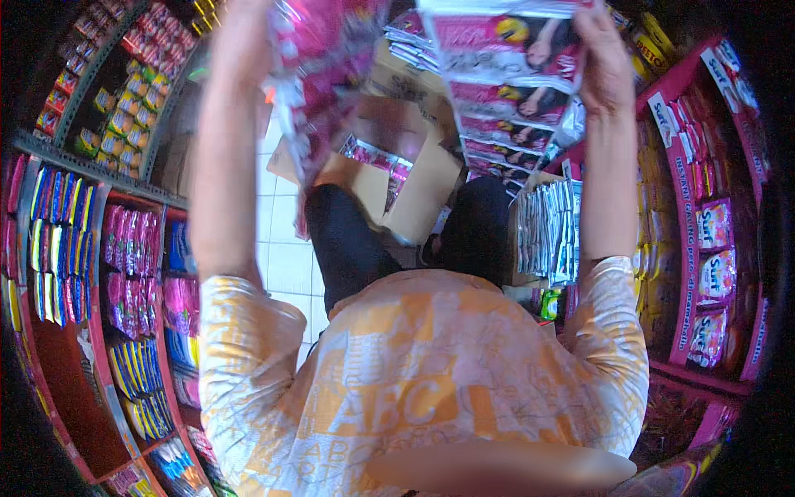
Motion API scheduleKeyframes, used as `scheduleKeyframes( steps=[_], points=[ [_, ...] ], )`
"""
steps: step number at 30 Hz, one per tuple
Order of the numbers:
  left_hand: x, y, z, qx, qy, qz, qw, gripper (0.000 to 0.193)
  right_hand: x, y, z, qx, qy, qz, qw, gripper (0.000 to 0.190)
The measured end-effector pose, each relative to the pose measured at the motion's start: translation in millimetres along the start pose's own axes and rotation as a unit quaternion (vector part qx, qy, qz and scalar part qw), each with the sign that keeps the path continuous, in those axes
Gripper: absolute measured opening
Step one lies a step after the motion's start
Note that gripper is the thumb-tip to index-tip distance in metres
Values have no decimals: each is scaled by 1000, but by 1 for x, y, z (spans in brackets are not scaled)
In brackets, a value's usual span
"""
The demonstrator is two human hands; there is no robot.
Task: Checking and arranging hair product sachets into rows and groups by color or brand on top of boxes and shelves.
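Observation:
High at the right, my right hand grips the edge of a long strip of joined pink-and-white sachets, which hangs down in a row of printed packs. My left hand is blurred and partly cut off by the top edge; a crumpled bunch of pink sachet strips hangs from it. Between my knees stands an open cardboard box with its flaps spread. More pink-and-white sachets lie inside it.
Shelves of packets line the left side, with hanging sachets above. A pink rack holds detergent packs at right. A carton of upright pale sachets is beside my right knee. White floor tiles show at left.

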State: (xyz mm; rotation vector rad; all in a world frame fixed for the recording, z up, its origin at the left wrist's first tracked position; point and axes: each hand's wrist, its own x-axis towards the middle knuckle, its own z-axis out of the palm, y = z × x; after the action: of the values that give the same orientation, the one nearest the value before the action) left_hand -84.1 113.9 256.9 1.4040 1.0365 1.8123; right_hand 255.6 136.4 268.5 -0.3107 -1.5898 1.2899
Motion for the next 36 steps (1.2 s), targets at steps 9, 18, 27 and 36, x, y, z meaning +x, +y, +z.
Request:
scheduleKeyframes(
  steps=[9, 18, 27, 36],
  points=[
    [-137, -183, 78, -480, 40, -311, 819, 34, -40, 138, 10, 195, 60, 180, 962, 37],
    [-158, -161, 67, -404, 2, -237, 883, 37, -94, 195, 21, 233, 113, 263, 929, 31],
    [-133, -96, 59, -122, 44, -177, 976, 30, -64, 181, 29, 29, 72, 178, 981, 55],
    [-22, 26, 65, -42, -177, 151, 972, 37, 69, 55, 12, 71, -160, 63, 983, 39]
  ],
)
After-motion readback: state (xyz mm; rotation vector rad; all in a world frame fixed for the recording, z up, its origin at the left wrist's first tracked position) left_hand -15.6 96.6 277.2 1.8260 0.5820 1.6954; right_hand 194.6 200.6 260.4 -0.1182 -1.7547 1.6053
